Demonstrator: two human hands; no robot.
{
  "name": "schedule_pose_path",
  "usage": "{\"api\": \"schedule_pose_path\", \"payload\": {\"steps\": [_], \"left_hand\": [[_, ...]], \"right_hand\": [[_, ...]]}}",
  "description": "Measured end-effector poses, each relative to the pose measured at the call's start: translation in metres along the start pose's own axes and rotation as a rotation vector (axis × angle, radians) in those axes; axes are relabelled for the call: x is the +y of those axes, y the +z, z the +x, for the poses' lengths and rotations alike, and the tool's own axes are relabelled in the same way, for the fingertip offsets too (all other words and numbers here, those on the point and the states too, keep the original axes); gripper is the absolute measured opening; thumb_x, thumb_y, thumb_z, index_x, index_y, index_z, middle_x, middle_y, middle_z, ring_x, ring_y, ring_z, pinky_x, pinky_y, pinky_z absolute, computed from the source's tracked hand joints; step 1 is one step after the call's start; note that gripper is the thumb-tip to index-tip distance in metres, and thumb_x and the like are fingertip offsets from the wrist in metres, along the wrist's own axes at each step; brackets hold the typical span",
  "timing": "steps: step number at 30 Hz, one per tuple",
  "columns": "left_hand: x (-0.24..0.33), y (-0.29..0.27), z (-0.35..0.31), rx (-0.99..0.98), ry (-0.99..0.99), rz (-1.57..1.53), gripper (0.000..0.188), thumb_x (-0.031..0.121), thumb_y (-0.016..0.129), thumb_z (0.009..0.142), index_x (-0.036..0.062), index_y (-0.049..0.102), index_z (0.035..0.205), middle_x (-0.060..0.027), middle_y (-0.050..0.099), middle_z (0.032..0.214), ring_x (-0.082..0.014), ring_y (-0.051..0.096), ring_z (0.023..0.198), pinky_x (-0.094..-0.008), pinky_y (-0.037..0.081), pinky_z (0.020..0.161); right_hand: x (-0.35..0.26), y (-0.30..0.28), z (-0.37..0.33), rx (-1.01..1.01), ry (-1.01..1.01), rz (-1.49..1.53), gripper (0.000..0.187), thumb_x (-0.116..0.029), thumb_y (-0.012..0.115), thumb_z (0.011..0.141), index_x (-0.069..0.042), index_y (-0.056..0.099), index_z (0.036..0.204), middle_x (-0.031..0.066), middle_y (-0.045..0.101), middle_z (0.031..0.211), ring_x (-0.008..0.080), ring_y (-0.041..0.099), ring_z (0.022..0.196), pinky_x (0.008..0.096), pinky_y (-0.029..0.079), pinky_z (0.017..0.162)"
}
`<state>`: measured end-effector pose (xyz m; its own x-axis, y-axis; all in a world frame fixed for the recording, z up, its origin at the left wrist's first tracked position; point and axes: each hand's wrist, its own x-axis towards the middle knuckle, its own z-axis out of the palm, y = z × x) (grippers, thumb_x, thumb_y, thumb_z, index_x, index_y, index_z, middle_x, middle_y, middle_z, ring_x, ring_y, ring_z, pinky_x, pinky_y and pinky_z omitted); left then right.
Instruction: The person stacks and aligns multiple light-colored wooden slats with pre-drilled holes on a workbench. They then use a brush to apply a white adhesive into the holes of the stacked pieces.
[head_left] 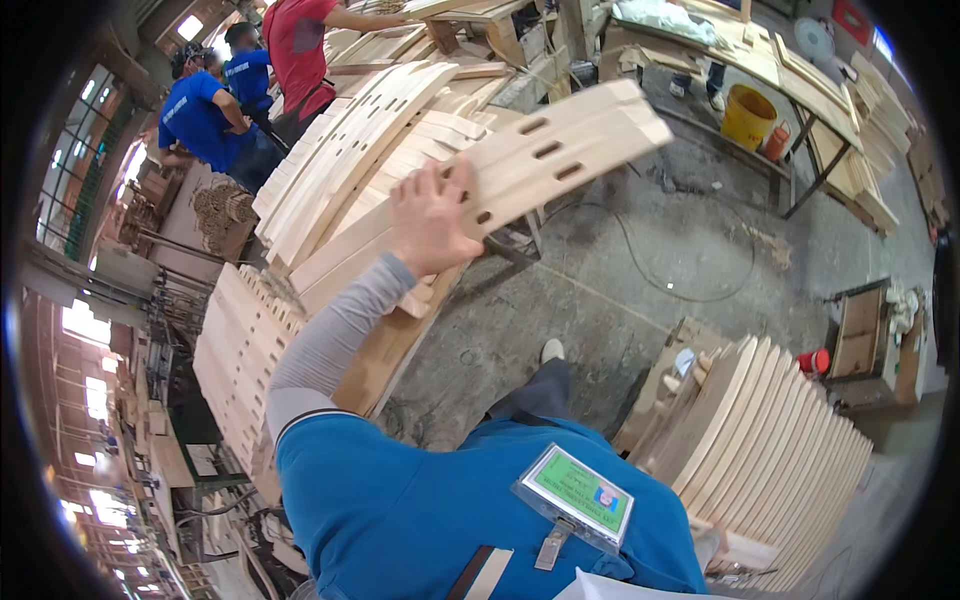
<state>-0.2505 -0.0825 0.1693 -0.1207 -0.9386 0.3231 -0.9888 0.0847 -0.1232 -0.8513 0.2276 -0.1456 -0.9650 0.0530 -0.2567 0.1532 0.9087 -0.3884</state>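
My left hand (432, 218) reaches across the top of a pale wooden board (590, 135) with several oblong slots. Its fingers come to the board's far edge and its thumb to the near edge. The board lies slantwise over a pile of wooden pieces, and its right end juts out over the floor. At the lower right, a small part of my right hand (714, 540) shows beside my blue shirt, next to a stack of curved wooden boards (775, 420). My shirt hides most of that hand, so its fingers cannot be made out.
More slotted boards (245, 350) lie at the left, on and beside a workbench. People in blue and red shirts (215, 120) stand at the upper left. A long table (770, 70), a yellow bucket (748, 112) and a wooden box (862, 325) are to the right. A cable (650, 270) loops across the floor.
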Motion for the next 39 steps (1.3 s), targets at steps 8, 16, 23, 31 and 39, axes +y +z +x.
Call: {"api": "schedule_pose_path", "payload": {"steps": [8, 16, 23, 31, 39], "left_hand": [[-0.145, 0.054, 0.045, -0.074, -0.345, 0.073, 0.098, 0.036, 0.068, 0.046, 0.0075, 0.031, 0.133, -0.0222, 0.039, 0.115, -0.0378, 0.039, 0.103, -0.0474, 0.03, 0.088], [-0.182, 0.07, 0.044, -0.229, -0.517, -0.096, 0.094, 0.029, 0.069, 0.046, 0.0027, 0.035, 0.13, -0.0252, 0.036, 0.12, -0.0394, 0.036, 0.108, -0.0467, 0.029, 0.093], [-0.172, 0.076, 0.04, -0.087, -0.385, -0.033, 0.073, 0.021, 0.071, 0.054, 0.0025, 0.046, 0.12, -0.0214, 0.039, 0.122, -0.0374, 0.035, 0.113, -0.0523, 0.025, 0.096], [-0.144, 0.085, 0.032, -0.087, -0.792, 0.063, 0.073, 0.036, 0.075, 0.056, 0.0214, 0.049, 0.123, -0.013, 0.037, 0.134, -0.0372, 0.034, 0.122, -0.0592, 0.021, 0.098], [-0.146, 0.089, 0.038, -0.118, -0.927, 0.058, 0.083, 0.045, 0.075, 0.043, 0.0304, 0.051, 0.121, -0.0084, 0.038, 0.135, -0.0363, 0.034, 0.123, -0.0605, 0.023, 0.098]], "right_hand": [[-0.098, -0.016, -0.033, -0.079, -0.157, 0.368, 0.07, -0.03, 0.061, 0.079, 0.005, 0.029, 0.131, 0.0228, 0.045, 0.121, 0.0313, 0.052, 0.101, 0.0362, 0.046, 0.083], [-0.36, -0.012, -0.151, -0.685, -0.647, 0.728, 0.072, -0.01, 0.06, 0.077, -0.003, 0.022, 0.137, 0.0184, 0.039, 0.128, 0.0288, 0.049, 0.105, 0.0339, 0.043, 0.087], [-0.617, 0.057, -0.409, -0.952, -1.858, 0.319, 0.078, -0.007, 0.063, 0.066, -0.002, 0.029, 0.135, 0.0121, 0.034, 0.135, 0.0244, 0.032, 0.124, 0.034, 0.024, 0.103], [-0.707, 0.134, -0.756, -0.747, -3.103, 0.362, 0.068, -0.003, 0.06, 0.062, -0.006, 0.041, 0.127, 0.0173, 0.042, 0.121, 0.033, 0.046, 0.102, 0.0386, 0.036, 0.085], [-0.637, 0.211, -1.053, -0.862, -3.554, 0.535, 0.063, -0.008, 0.062, 0.062, -0.014, 0.041, 0.121, 0.0114, 0.047, 0.117, 0.0312, 0.049, 0.099, 0.0424, 0.039, 0.084]]}}
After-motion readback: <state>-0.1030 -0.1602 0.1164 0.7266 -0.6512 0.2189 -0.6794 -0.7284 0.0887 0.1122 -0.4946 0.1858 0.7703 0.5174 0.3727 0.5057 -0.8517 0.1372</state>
